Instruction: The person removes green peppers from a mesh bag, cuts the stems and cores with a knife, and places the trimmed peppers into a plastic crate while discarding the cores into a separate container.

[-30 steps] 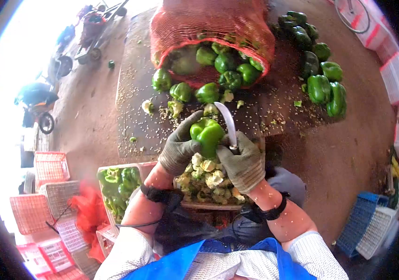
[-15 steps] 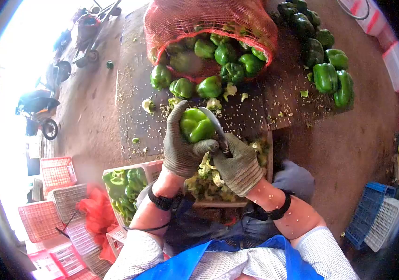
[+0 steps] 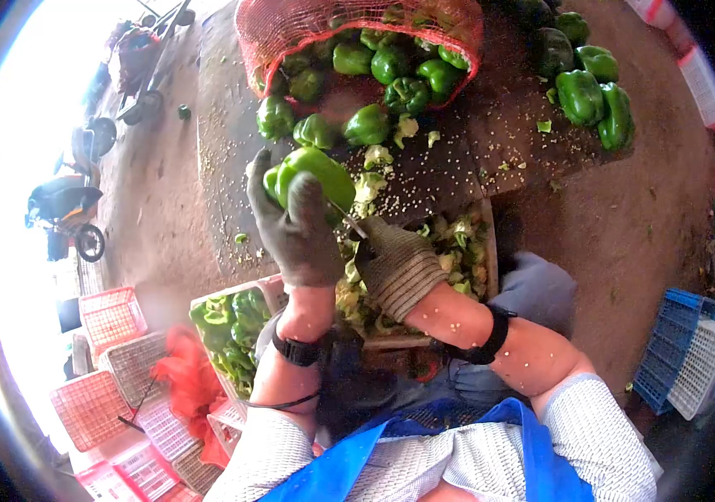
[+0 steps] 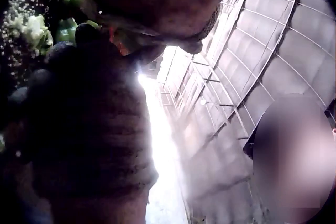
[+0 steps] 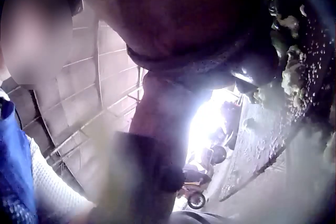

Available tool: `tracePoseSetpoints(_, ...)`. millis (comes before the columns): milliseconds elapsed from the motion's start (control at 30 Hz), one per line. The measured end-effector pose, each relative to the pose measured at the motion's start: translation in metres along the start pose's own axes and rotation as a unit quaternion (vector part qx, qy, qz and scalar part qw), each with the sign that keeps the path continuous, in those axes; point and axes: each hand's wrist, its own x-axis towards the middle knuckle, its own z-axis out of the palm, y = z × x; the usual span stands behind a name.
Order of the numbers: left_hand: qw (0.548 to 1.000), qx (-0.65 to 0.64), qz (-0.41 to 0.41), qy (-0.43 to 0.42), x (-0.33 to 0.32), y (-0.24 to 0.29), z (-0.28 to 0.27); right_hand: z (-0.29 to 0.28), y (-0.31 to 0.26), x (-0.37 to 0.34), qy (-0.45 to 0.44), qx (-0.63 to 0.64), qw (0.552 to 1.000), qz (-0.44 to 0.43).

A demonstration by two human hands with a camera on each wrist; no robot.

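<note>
In the head view my gloved left hand (image 3: 297,243) holds a green bell pepper (image 3: 320,174), thumb across its near side and fingers along its left. My gloved right hand (image 3: 399,266) grips a knife (image 3: 352,221) by its handle. The blade points up and left, its far end overlapping the pepper's lower right side. Beneath the hands sits a crate (image 3: 493,243) of pale pepper cores. Loose cores (image 3: 367,188) and scattered seeds lie on the dark board just beyond. Both wrist views are dark and show mostly glove and arm; the pepper is largely hidden there.
A red mesh bag (image 3: 357,17) spills several green peppers (image 3: 367,125) onto the board. More peppers (image 3: 579,96) lie at the right. Left of my knees stands a crate of cut peppers (image 3: 232,330). Stacked baskets (image 3: 90,414) are further left, a blue crate (image 3: 671,347) at right.
My left hand has carried the pepper left and away from me. The right hand has turned, and the knife blade has swung from upright to a leftward slant against the pepper.
</note>
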Motion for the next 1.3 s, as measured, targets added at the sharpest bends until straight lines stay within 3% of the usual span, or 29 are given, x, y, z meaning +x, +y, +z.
tracePoseSetpoints(33, 0.997, -0.052, -0.063, 0.002, 0.005, -0.005, -0.005, 0.004, 0.001, -0.001, 0.001, -0.005, 1.000, 0.000)
tracePoseSetpoints(67, 0.997, -0.041, -0.070, -0.021, 0.012, -0.016, -0.012, 0.009, 0.002, -0.002, 0.000, -0.012, 1.000, -0.001)
tracePoseSetpoints(100, 0.982, -0.129, -0.135, -0.027, 0.015, -0.022, -0.014, 0.015, 0.004, -0.003, -0.017, -0.042, 0.999, 0.019)
tracePoseSetpoints(233, 0.894, -0.344, -0.288, -0.007, 0.027, -0.023, -0.023, 0.036, 0.021, -0.006, -0.056, -0.087, 0.994, 0.021)
tracePoseSetpoints(333, 0.899, -0.300, -0.318, 0.034, 0.056, -0.046, -0.051, 0.042, 0.039, -0.019, -0.081, 0.067, 0.991, 0.078)
tracePoseSetpoints(367, 0.889, -0.319, -0.330, 0.008, 0.061, -0.062, -0.061, 0.043, 0.054, -0.023, -0.042, 0.044, 0.998, -0.023)
tracePoseSetpoints(433, 0.867, -0.294, -0.399, -0.046, 0.056, -0.065, -0.065, 0.002, 0.012, -0.013, -0.093, 0.154, 0.975, 0.127)
tracePoseSetpoints(500, 0.866, -0.243, -0.419, -0.121, 0.041, -0.060, -0.060, -0.012, 0.009, -0.005, -0.071, 0.152, 0.964, 0.205)
tracePoseSetpoints(533, 0.886, -0.217, -0.391, -0.124, 0.034, -0.057, -0.052, -0.014, 0.009, -0.003, -0.059, 0.152, 0.973, 0.166)
tracePoseSetpoints(633, 0.904, -0.098, -0.309, -0.278, 0.016, -0.039, -0.047, -0.029, -0.002, 0.000, -0.037, 0.108, 0.993, 0.040)
tracePoseSetpoints(667, 0.915, -0.097, -0.252, -0.301, 0.010, -0.057, -0.042, -0.023, 0.004, 0.001, -0.050, 0.243, 0.968, 0.039)
tracePoseSetpoints(733, 0.928, 0.030, -0.227, -0.294, -0.001, -0.019, -0.034, -0.019, 0.018, 0.004, -0.050, 0.230, 0.972, 0.017)
tracePoseSetpoints(800, 0.940, 0.169, -0.075, -0.289, -0.012, -0.003, -0.031, -0.025, 0.017, 0.010, -0.055, 0.183, 0.980, -0.048)
tracePoseSetpoints(867, 0.936, 0.217, -0.001, -0.276, -0.015, 0.012, -0.029, -0.036, 0.007, 0.015, -0.055, 0.172, 0.980, -0.080)
tracePoseSetpoints(933, 0.961, 0.127, 0.038, -0.241, -0.016, 0.009, -0.021, -0.043, -0.005, 0.018, -0.050, 0.204, 0.975, -0.079)
tracePoseSetpoints(1000, 0.975, 0.064, -0.010, -0.213, -0.014, -0.006, -0.014, -0.045, -0.001, 0.019, -0.061, 0.241, 0.968, -0.031)
tracePoseSetpoints(1033, 0.980, -0.010, -0.086, -0.177, -0.010, -0.011, -0.010, -0.049, -0.003, 0.021, -0.067, 0.246, 0.967, 0.002)
tracePoseSetpoints(1067, 0.974, -0.101, -0.147, -0.138, -0.002, -0.019, -0.006, -0.050, -0.004, 0.021, -0.071, 0.258, 0.963, 0.009)
tracePoseSetpoints(1133, 0.956, -0.159, -0.203, -0.142, 0.006, -0.031, -0.005, -0.053, -0.006, 0.019, -0.077, 0.282, 0.956, 0.024)
tracePoseSetpoints(1200, 0.850, -0.266, -0.399, -0.218, 0.004, -0.028, -0.008, -0.057, -0.006, 0.017, -0.100, 0.339, 0.935, 0.037)
tracePoseSetpoints(1233, 0.781, -0.358, -0.451, -0.241, 0.006, -0.037, -0.011, -0.058, -0.005, 0.017, -0.110, 0.370, 0.922, 0.045)
tracePoseSetpoints(1267, 0.753, -0.394, -0.467, -0.245, 0.007, -0.038, -0.010, -0.060, -0.009, 0.010, -0.092, 0.487, 0.864, 0.092)
tracePoseSetpoints(1300, 0.734, -0.437, -0.468, -0.224, 0.006, -0.032, -0.006, -0.068, -0.007, 0.010, -0.150, 0.472, 0.852, 0.168)
